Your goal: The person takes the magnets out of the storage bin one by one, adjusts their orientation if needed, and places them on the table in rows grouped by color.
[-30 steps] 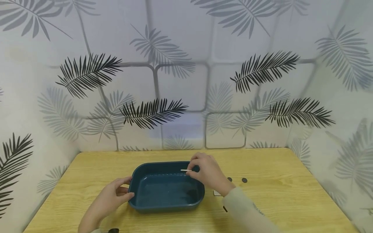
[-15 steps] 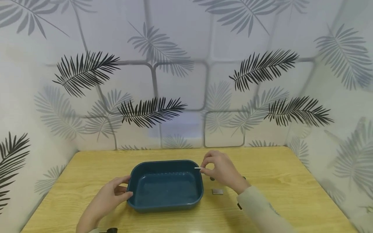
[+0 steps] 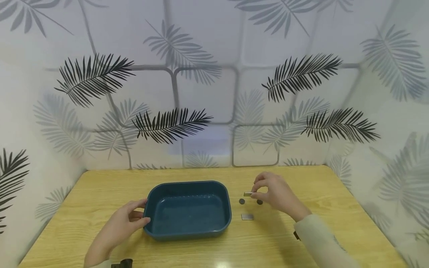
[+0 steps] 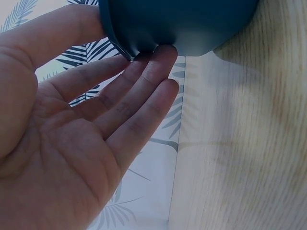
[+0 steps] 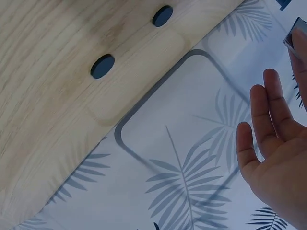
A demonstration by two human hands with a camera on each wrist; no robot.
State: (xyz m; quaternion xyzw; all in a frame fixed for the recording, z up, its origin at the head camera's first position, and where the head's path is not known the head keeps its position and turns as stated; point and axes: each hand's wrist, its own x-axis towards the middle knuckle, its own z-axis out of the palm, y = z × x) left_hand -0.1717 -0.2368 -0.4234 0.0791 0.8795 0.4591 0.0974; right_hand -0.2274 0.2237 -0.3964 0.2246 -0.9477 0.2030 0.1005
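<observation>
A dark blue rectangular tub [image 3: 187, 233] stands on the table. My left hand [image 3: 122, 225] holds its left end, thumb near the rim and fingers against the outer wall; the left wrist view shows the fingertips touching the tub wall [image 4: 182, 24]. To the right of the tub, my right hand [image 3: 278, 195] pinches a small flat silver rectangular piece [image 3: 248, 194] between thumb and fingers, above the table. At the edge of the right wrist view, part of that silver piece [image 5: 293, 37] shows. A similar silver rectangle [image 3: 247, 217] lies on the table nearer to me.
Two small dark round discs, the left disc [image 3: 242, 201] and the right disc [image 3: 259, 202], lie on the table below the right hand. The wood-grain table [image 3: 187, 257] ends at a leaf-patterned wall covering [image 3: 207, 93] at the back and sides.
My right hand has moved right, away from over the tub, still pinching the silver piece. The second silver rectangle and both discs now show more fully. The left hand stays on the tub.
</observation>
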